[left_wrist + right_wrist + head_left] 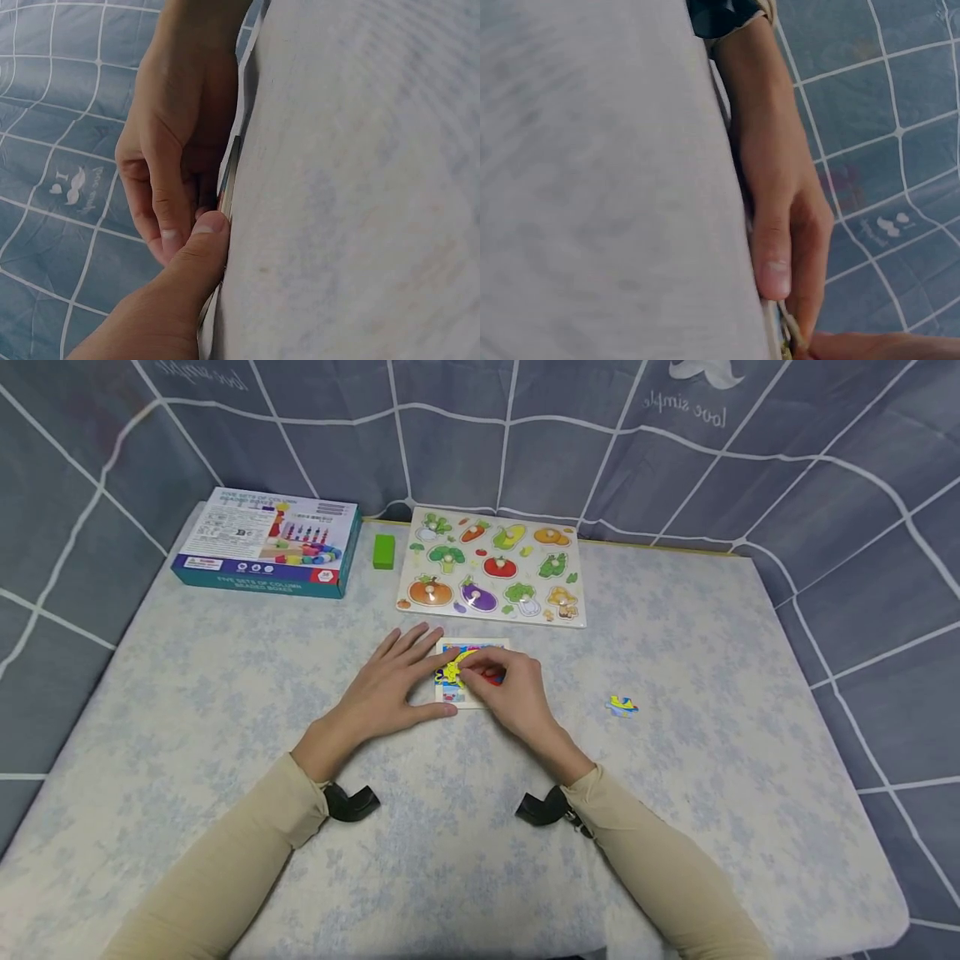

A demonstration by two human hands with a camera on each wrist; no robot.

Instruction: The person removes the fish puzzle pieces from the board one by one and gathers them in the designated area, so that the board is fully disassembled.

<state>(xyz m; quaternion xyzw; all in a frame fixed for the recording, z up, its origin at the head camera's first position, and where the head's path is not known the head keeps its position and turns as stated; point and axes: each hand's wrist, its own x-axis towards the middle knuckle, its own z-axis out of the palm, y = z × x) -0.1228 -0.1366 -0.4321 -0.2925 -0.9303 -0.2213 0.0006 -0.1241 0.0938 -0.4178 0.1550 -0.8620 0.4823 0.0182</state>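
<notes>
Puzzle board (487,642) lies partly under left hand (384,687) and right hand (517,695).

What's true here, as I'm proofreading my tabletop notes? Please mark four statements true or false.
1. The left hand touches the small, white-framed rectangular puzzle. True.
2. The loose, irregular yellow-and-blue puzzle piece lies left of the small puzzle. False: the piece lies right of it.
3. The green rectangular block lies between the teal-and-white cardboard box and the white rectangular vegetable board. True.
4. The right hand is above the vegetable board. False: that hand is over the small puzzle.
</notes>
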